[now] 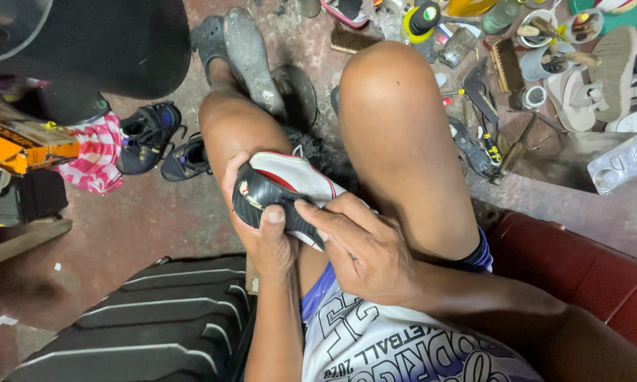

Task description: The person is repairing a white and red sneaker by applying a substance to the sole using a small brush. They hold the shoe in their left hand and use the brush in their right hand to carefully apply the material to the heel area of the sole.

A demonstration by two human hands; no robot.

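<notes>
A black, white and red sports shoe (283,187) rests between my knees, heel end toward me. My left hand (262,233) cups the black heel from below and the left, thumb pressed on its back. Coming from the right, my right hand (357,244) lies on the shoe's side, with its fingers pressing along the edge next to the left thumb. Both hands grip the same shoe. The front part of the shoe is hidden behind my legs.
A dark pair of small shoes (152,138) lies on the floor at left beside a pink striped cloth (95,159). Brushes, tins, bottles and sandals (601,71) crowd the upper right. A black tyre (163,318) sits at lower left, a red seat (580,269) at right.
</notes>
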